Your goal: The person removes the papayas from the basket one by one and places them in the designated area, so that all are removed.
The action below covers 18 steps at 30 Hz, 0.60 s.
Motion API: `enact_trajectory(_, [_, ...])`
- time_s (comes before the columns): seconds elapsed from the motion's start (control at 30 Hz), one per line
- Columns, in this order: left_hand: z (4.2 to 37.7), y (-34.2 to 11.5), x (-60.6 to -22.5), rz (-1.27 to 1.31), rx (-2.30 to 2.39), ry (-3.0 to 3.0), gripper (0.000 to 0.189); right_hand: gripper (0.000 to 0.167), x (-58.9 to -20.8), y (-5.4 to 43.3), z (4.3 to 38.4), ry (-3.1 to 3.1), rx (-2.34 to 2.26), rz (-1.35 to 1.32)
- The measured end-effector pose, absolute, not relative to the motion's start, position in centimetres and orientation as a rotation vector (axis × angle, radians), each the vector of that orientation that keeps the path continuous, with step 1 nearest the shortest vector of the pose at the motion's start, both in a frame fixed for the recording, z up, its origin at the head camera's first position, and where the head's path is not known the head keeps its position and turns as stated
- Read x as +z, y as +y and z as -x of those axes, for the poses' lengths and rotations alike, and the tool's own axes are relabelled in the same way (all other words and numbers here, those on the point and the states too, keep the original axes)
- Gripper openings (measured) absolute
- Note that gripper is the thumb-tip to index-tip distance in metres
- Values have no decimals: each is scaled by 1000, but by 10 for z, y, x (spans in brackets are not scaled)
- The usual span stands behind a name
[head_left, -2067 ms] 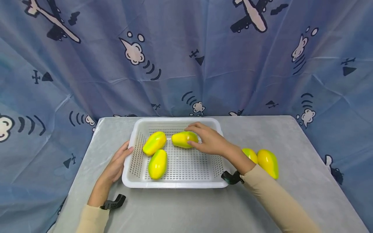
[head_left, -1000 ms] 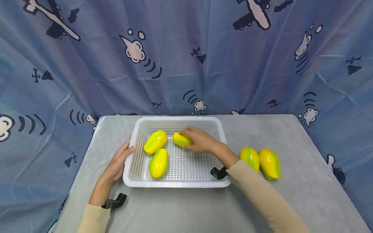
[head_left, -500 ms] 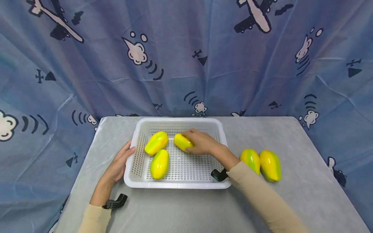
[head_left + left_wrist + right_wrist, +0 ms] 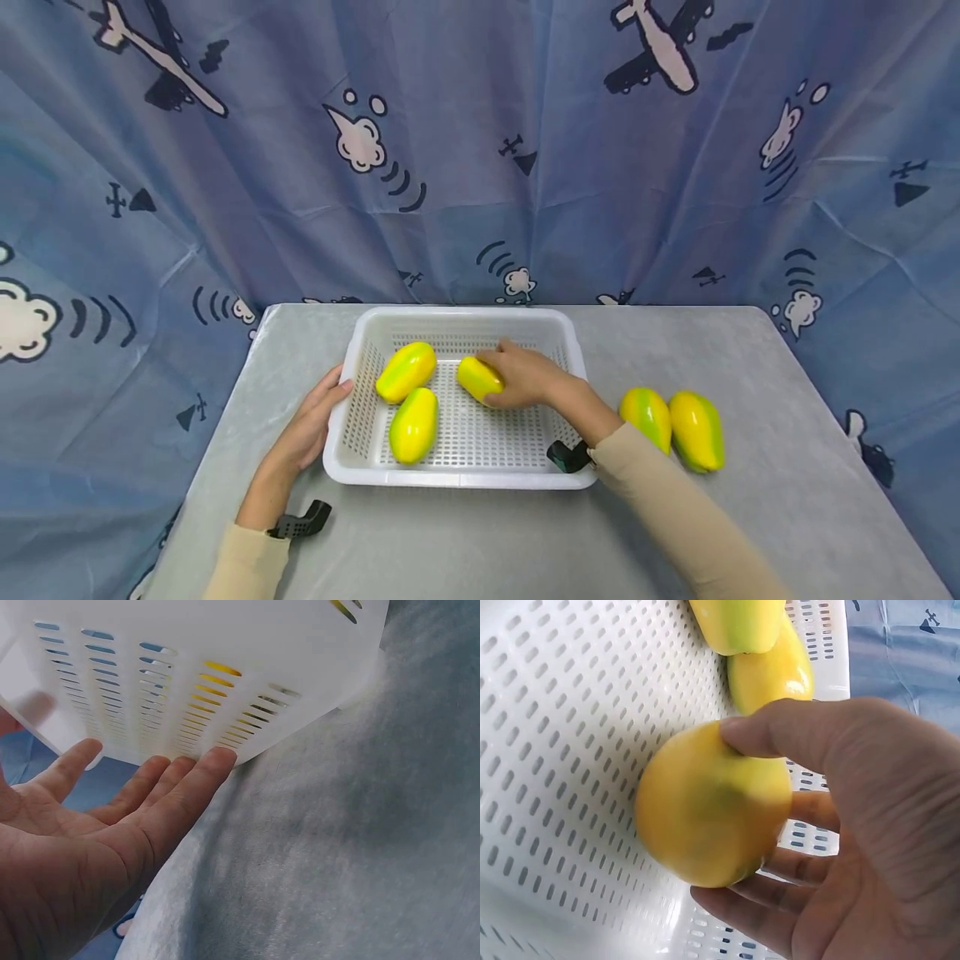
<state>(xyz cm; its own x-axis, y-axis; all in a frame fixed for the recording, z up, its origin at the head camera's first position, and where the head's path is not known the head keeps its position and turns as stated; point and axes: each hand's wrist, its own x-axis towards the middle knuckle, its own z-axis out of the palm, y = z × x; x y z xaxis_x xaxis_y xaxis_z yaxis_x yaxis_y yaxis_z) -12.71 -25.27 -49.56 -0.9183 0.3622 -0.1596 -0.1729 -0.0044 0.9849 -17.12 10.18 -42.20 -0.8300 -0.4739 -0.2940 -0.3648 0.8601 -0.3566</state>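
Note:
In the head view, my right hand (image 4: 525, 377) grips a yellow-green mango (image 4: 478, 379) inside the white perforated basket (image 4: 457, 478). In the right wrist view, the thumb lies on one side of this mango (image 4: 705, 817) and the fingers curl beneath its other side. Left of it in the basket lie an upper mango (image 4: 406, 372) and a lower mango (image 4: 413, 426), close together. My left hand (image 4: 307, 429) holds the basket's left side. Its fingers touch the outer wall (image 4: 187, 697) in the left wrist view, and the thumb laps over the rim.
Right of the basket, two more mangoes lie side by side on the grey table (image 4: 465, 542): one mango (image 4: 647, 415) partly behind the right forearm, the other mango (image 4: 697, 431) beyond it. A blue patterned curtain (image 4: 450, 167) hangs behind the table's far edge.
My right hand has gone from loosely over the mango to wrapping it. The mango has turned and shifted slightly toward the near side. The left hand stays at the basket's side.

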Motion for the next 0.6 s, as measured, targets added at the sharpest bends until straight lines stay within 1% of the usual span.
enact_trajectory(0.2, [124,-250,-499,-172,1979,1901,69,69,-424,106,168,2658,-418,667])
enact_trajectory(0.43, [125,-251,-496,-182,1980,1893,69,75,-419,110,165,2629,-447,703])
enact_trajectory(0.6, [127,-250,-497,-188,1983,1901,69,74,-410,115,163,2630,-487,727])
